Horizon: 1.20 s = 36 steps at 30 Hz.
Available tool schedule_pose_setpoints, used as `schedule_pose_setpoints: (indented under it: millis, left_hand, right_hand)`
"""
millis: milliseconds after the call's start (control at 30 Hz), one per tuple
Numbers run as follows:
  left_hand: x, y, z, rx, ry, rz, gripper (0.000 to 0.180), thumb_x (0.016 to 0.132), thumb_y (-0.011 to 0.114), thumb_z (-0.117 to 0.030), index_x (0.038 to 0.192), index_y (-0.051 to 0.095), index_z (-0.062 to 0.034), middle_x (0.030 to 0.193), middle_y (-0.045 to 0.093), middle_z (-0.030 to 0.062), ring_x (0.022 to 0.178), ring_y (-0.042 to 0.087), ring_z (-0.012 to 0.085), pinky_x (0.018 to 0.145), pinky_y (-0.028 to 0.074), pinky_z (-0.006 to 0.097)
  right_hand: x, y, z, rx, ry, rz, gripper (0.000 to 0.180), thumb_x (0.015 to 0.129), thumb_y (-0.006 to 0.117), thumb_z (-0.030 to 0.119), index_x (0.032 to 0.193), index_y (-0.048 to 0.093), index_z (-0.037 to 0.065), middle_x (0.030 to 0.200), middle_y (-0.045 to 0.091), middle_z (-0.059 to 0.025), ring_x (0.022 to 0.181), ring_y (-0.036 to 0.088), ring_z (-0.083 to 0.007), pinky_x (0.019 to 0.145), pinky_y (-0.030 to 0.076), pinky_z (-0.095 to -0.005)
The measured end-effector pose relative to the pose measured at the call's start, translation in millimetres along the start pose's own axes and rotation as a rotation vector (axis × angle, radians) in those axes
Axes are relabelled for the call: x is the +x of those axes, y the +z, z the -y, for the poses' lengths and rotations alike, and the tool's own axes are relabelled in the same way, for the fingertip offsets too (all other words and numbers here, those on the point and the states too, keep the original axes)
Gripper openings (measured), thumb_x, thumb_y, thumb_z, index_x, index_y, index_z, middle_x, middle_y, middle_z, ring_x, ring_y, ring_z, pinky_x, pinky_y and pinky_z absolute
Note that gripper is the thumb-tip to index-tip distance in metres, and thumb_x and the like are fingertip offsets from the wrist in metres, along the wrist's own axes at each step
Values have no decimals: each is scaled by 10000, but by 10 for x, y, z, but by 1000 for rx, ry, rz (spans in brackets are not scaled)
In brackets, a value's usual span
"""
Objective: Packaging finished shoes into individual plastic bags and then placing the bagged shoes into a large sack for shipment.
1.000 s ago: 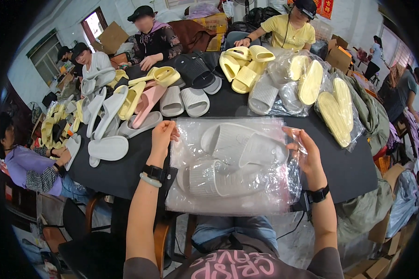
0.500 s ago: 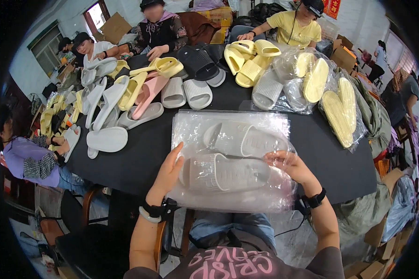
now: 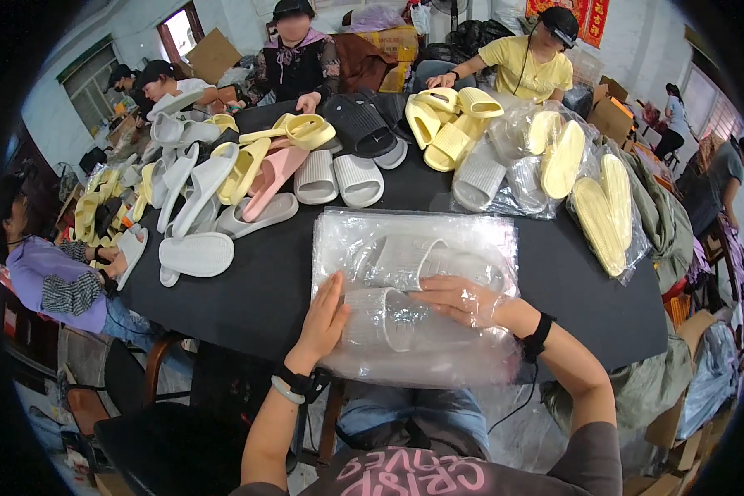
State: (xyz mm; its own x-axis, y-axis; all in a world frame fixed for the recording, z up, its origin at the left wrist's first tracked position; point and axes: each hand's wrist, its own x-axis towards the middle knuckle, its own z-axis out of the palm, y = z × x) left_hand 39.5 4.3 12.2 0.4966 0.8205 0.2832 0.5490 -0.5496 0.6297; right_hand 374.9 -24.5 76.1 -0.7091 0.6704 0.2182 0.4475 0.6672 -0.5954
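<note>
In front of me a pair of grey slippers lies inside a clear plastic bag [image 3: 422, 360], on top of a stack of similar clear bags [image 3: 360, 221]. The far slipper [image 3: 401, 258] and the near slipper [image 3: 368, 318] lie side by side, straps toward the left. My right hand [image 3: 463, 302] reaches in from the right with clear film over it, and its stretched fingers lie across the slippers. At the bag's left edge, beside the near slipper's end, my left hand [image 3: 321, 322] rests with fingers extended and thumb apart. Neither hand grips a slipper.
Loose grey, yellow, pink and black slippers [image 3: 197, 253] are heaped along the table's far and left side. Bagged grey slippers [image 3: 478, 183] and bagged yellow slippers [image 3: 599, 211] lie at the right. Several people sit around the black table [image 3: 587, 306].
My right hand has moved left over the slippers, deeper under the film. My left hand has shifted slightly right and nearer to me. The slippers have slid a little within the film.
</note>
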Motion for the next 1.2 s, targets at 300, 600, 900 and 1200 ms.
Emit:
schedule_pose_setpoints:
  millis: [300,600,900,1200]
  left_hand:
    - [18,5,-35,19,34,-4,654,1015,436,-311,1501,235,78,1530,317,274,1438,288,398,1200,189,441]
    - [13,79,47,-42,-24,-14,674,1033,397,-358,1510,209,78,1550,281,271,1453,257,391,1202,179,424]
    - [2,128,19,185,-23,16,757,1006,428,-461,1525,206,42,1573,234,260,1479,197,380,1211,141,443]
    - [-47,105,-244,631,97,90,734,922,560,-539,1502,390,-123,1577,296,175,1478,195,390,1193,118,543]
  right_hand:
    - [267,93,-192,-45,-176,135,414,898,614,165,1301,573,79,1285,554,-208,1259,478,-403,1120,334,-487]
    - [211,155,-166,-368,-98,161,465,929,575,192,1377,524,77,1299,563,-162,1283,485,-322,1159,284,-476]
    - [-1246,-369,-5,-344,143,-72,381,903,565,138,1274,626,83,1230,602,-163,1183,535,-342,1098,349,-452]
    - [-2342,-326,702,-16,841,-985,393,1035,460,209,1325,565,-33,1204,563,-129,1134,523,-255,1019,368,-355]
